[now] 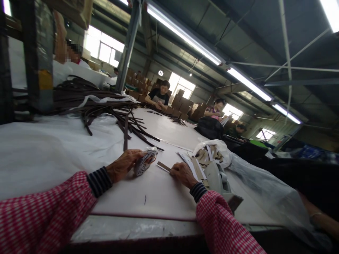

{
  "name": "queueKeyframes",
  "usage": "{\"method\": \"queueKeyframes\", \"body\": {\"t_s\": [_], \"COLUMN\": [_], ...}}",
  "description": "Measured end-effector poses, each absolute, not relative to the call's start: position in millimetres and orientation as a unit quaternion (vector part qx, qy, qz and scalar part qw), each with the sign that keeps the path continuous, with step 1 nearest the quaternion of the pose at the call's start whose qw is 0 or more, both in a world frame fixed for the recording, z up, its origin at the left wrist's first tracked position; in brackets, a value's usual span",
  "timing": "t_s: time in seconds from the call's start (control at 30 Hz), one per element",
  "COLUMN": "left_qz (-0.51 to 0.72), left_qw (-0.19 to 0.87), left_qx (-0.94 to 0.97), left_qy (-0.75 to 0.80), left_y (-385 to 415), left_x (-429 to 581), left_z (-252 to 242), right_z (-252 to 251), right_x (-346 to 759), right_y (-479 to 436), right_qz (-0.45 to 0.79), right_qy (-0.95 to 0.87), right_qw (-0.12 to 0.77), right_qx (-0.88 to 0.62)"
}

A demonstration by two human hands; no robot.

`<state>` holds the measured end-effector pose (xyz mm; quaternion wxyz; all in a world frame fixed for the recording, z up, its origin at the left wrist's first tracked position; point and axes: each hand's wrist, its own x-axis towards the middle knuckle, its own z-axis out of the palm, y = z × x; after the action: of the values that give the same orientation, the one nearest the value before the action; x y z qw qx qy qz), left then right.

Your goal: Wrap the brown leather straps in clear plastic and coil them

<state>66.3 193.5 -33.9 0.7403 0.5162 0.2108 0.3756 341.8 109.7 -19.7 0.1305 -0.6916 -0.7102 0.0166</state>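
Note:
My left hand (126,164) is closed around the near side of a small bundle (145,163), grey with reddish-brown loops and a shiny clear wrapping. What exactly is coiled in it I cannot make out. A narrow grey-brown strip with a white edge (163,166), seemingly card, is pinched in my right hand (184,173) and points left toward the bundle, apart from it. Just right of that hand lie loose white and tan strips (196,168). Beside them stands a grey tape dispenser (214,175), partly behind my right sleeve.
A clear plastic bag (227,155) holds more tan and white strips. Long dark brown straps (106,102) are heaped at the left on white sheeting (53,148). Across the white table (169,127) a person (160,97) leans on the far edge. Another person's arm (317,215) shows at the lower right.

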Motion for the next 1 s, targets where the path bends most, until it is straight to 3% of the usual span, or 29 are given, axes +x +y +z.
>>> {"method": "queueKeyframes", "body": {"t_s": [0.4,0.7,1.0], "left_qz": [0.366,0.364,0.352], "left_qw": [0.762,0.744,0.711], "left_qx": [0.507,0.530,0.583], "left_qy": [0.171,0.183,0.175], "left_y": [184,186,173], "left_x": [65,65,66], "left_z": [-23,-30,-26], "right_z": [-3,9,6], "right_x": [318,275,254], "right_y": [91,60,86], "right_qz": [0.029,0.356,0.407], "right_qy": [-0.665,-0.563,-0.547], "right_qw": [0.306,0.416,0.449], "right_qx": [-0.681,-0.619,-0.577]}}
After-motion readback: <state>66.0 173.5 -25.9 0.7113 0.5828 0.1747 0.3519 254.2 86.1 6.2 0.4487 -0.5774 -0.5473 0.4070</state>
